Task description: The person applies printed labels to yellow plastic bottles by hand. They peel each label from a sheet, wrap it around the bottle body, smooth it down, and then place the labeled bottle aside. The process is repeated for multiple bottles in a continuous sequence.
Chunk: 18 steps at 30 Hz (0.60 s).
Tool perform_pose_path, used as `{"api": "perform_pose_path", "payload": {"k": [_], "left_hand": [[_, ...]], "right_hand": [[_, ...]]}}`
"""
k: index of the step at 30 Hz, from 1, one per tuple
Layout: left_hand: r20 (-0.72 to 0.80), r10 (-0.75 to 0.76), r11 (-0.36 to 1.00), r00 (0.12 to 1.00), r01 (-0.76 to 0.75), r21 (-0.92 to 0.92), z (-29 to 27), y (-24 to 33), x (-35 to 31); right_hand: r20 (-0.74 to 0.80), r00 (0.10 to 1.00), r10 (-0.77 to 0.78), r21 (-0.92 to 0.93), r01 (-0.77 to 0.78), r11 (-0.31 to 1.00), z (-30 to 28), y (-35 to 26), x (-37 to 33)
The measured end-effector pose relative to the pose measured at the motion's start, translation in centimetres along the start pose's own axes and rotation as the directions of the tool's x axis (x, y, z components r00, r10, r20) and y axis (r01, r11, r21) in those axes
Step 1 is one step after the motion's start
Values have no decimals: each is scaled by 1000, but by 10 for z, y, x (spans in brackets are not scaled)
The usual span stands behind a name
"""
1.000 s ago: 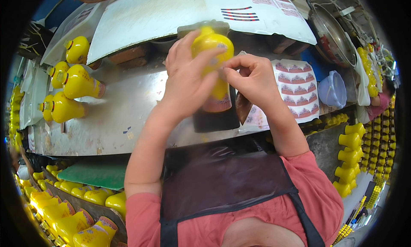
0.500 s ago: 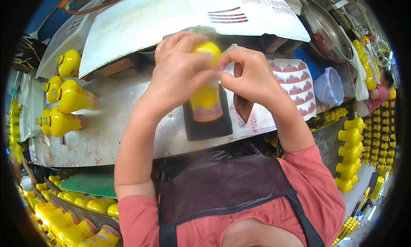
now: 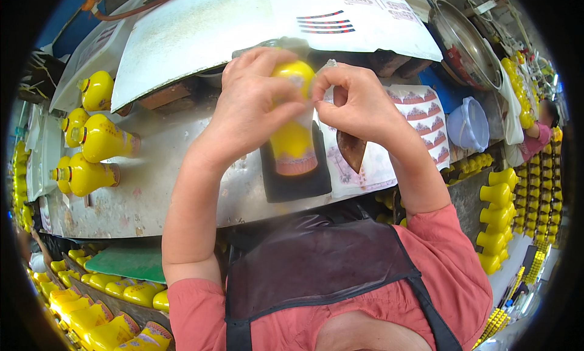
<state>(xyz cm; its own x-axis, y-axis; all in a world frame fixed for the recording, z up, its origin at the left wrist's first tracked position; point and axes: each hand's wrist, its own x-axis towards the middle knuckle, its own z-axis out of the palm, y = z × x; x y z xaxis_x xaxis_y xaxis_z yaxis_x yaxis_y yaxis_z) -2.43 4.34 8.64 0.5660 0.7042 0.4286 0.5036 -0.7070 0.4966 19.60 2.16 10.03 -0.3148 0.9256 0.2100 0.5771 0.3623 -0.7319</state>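
Note:
A glossy yellow vase (image 3: 292, 143) with a pink patterned band round one end lies on a black pad (image 3: 298, 190), band end toward me. My left hand (image 3: 255, 86) is closed round its far part, thumb across the side. Close by on the right, my right hand (image 3: 353, 98) has thumb and index finger pinched beside the vase; whether anything thin sits in that pinch I cannot tell. A flat brown pointed piece, like a scraper (image 3: 351, 151), sticks out below the curled fingers of this hand. Decal sheets (image 3: 420, 117) lie beneath and beside it.
Several yellow vases (image 3: 103, 138) lie at the left of the metal table (image 3: 164, 193). A white board (image 3: 207, 28) with dark strips (image 3: 325, 27) spans the back. At right are a pale blue bucket (image 3: 467, 125) and a metal basin (image 3: 462, 41). More vases (image 3: 499, 217) crowd both sides.
My right hand has shifted slightly right, a little away from the vase, and the brown piece has swung right with it. My left hand and the vase have hardly moved.

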Motion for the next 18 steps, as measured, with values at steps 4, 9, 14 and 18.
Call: {"api": "perform_pose_path", "payload": {"k": [4,9,14,18], "left_hand": [[-2,-2,1000,1000,2,-9,0,0,-1],[-4,6,1000,1000,-6,-3,0,0,0],[11,12,1000,1000,-12,-10,-1,0,-1],[22,4,1000,1000,-4,-5,-2,0,-1]], "right_hand": [[8,999,36,0,-36,999,-2,-2,-1],[29,999,-22,25,21,999,2,-1,-2],[-6,999,-35,-60,35,998,3,0,0],[13,999,46,-39,-45,998,-4,0,-2]]}}
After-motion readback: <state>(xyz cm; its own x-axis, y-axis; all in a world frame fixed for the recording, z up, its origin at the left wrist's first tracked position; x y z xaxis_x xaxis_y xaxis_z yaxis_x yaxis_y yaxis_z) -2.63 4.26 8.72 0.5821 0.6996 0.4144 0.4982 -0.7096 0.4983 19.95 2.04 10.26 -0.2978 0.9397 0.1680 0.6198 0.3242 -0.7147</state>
